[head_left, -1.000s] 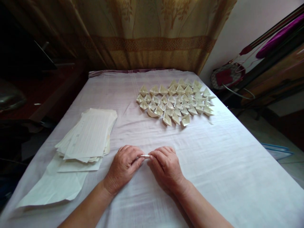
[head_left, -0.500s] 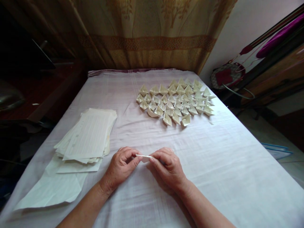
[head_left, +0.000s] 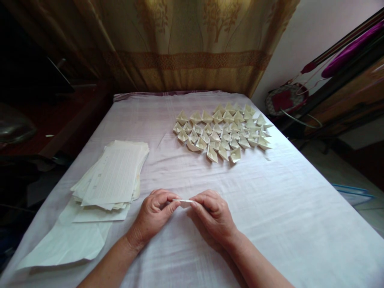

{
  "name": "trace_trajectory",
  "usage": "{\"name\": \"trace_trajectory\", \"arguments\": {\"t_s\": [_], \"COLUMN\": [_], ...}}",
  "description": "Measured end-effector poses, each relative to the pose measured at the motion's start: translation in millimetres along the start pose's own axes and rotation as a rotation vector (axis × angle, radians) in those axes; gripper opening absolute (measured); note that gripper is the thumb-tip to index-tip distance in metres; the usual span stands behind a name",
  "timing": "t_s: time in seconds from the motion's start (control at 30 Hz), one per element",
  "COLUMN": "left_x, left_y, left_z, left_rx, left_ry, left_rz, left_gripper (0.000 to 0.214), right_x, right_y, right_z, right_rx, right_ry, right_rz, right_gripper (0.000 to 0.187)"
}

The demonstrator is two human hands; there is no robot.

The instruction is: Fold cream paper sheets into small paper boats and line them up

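The left hand point(head_left: 154, 214) and right hand point(head_left: 213, 217) are gripping opposite ends of a small, flat, folded white paper piece point(head_left: 185, 203) over a pale checked cloth point(head_left: 285, 204). Beyond, cream folded-paper boats point(head_left: 214, 137) are standing clustered; ruled white paper sheets point(head_left: 115, 176) are lying stacked leftward.

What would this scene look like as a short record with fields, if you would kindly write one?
Hands: left hand and right hand both pinch the folded paper
Folded paper: small, held nearly edge-on to the camera
Paper boats: close-set group, beyond the hands, mostly to the right
Paper stack: uneven, left of the hands; top sheet lined
Surface: pale cloth
Background: patterned curtain
Far right: bag
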State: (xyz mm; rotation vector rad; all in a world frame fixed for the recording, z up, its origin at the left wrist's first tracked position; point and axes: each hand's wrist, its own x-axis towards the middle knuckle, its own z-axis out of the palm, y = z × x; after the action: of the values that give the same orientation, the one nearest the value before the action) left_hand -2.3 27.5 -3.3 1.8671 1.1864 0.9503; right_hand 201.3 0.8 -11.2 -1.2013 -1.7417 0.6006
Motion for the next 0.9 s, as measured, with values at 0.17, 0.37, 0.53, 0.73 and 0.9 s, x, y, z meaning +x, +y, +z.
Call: {"name": "trace_trajectory", "arguments": {"t_s": [0.17, 0.37, 0.53, 0.73, 0.9], "left_x": [1.8, 2.3, 1.4, 0.7, -0.1], "left_y": [2.8, 0.5, -1.0, -1.4, -0.3], "left_z": [-2.2, -2.8, -1.1, 1.1, 2.4], "left_rx": [0.008, 0.01, 0.027, 0.062, 0.116], "left_ry": [-0.027, -0.023, -0.017, 0.02, 0.028], "left_rz": [0.013, 0.032, 0.036, 0.083, 0.111], "left_gripper": [0.016, 0.021, 0.02, 0.018, 0.016], "right_x": [0.2, 0.5, 0.4, 0.1, -1.0], "right_y": [1.0, 0.0, -0.6, -3.8, -6.7], "right_z": [-0.2, -0.4, 0.0, 1.3, 2.9], "right_rx": [0.0, -0.014, -0.022, -0.024, -0.047], "right_ry": [0.022, 0.025, 0.02, 0.022, 0.047], "right_rz": [-0.032, -0.052, -0.042, 0.001, 0.018], "right_gripper": [0.013, 0.012, 0.014, 0.012, 0.016]}}
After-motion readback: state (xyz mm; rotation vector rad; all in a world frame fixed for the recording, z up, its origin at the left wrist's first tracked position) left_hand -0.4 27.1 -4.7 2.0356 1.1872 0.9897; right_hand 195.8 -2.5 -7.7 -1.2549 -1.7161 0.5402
